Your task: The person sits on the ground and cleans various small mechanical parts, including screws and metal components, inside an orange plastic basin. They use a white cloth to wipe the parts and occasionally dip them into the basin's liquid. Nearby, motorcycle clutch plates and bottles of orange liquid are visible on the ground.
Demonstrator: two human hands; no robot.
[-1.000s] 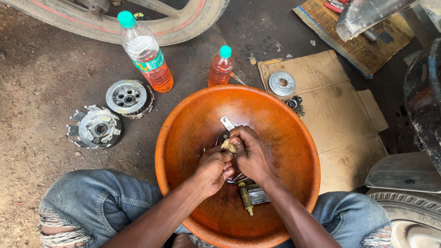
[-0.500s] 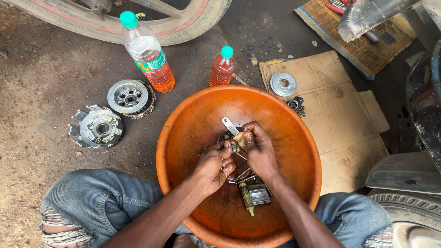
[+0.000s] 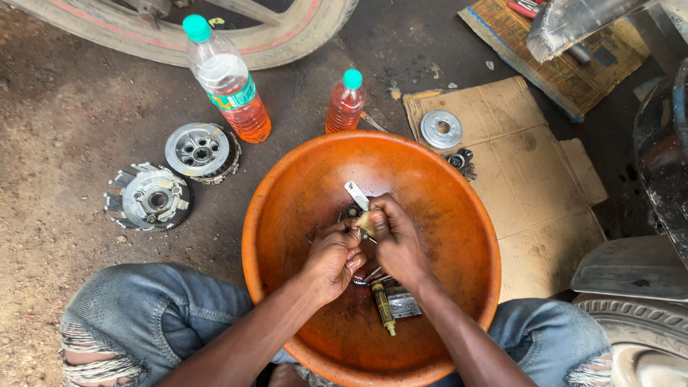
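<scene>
In the middle of the orange basin [image 3: 287, 215], the left hand [image 3: 333, 259] and right hand [image 3: 395, 240] meet, fingers curled and pinching a small metal part [image 3: 356, 195] whose flat silver end sticks out toward 11 o'clock, its long axis running from 11 to 5 (the gripped end is hidden by fingers). A brass-tipped rod [image 3: 383, 308] lies in the basin toward 6 o'clock of the hands. At 11 o'clock of the basin stands a tall bottle [image 3: 228, 82] with a green cap, a green label band and orange liquid; a smaller bottle [image 3: 345, 104] with the same cap stands at 12, and flat brown cardboard [image 3: 530, 165] lies at 2 o'clock.
</scene>
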